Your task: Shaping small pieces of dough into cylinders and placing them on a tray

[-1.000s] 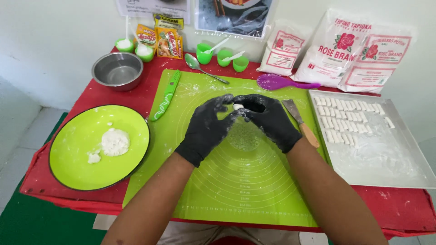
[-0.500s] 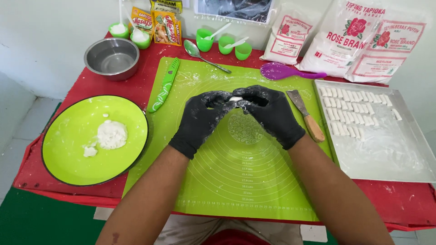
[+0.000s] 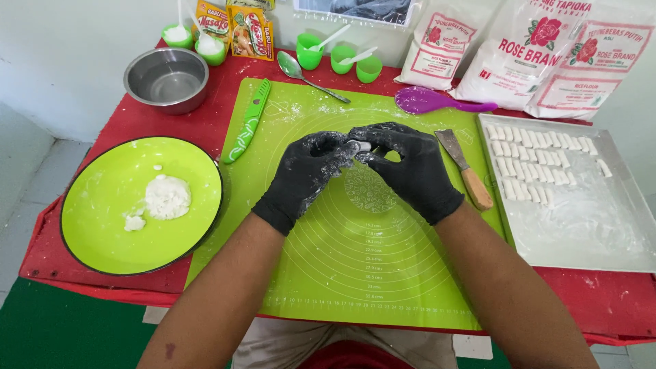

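Dough piece (image 3: pixel 361 145): a small white lump, mostly hidden, showing only between my fingertips above the green mat (image 3: pixel 355 273).
Grip: my left hand (image 3: pixel 304 174) and my right hand (image 3: pixel 410 167), both in black gloves dusted with flour, pinch the dough piece from either side, fingertips pressed together on it.
Left of my grip: a green plate (image 3: pixel 96 219) with a white dough mound (image 3: pixel 167 197); a green knife (image 3: pixel 247 119) just beside the mat's edge.
Right of my grip: a wooden-handled scraper (image 3: pixel 465 169), then a metal tray (image 3: pixel 588 219) with rows of small white pieces (image 3: pixel 536 147).
Beyond my grip: three white flour bags (image 3: pixel 540 51) with red panels and a rose picture, leaning on the wall; two orange-yellow sachets (image 3: pixel 232 27) far left.
Since a second ago: my hands have stayed joined on the dough over the same spot on the mat.
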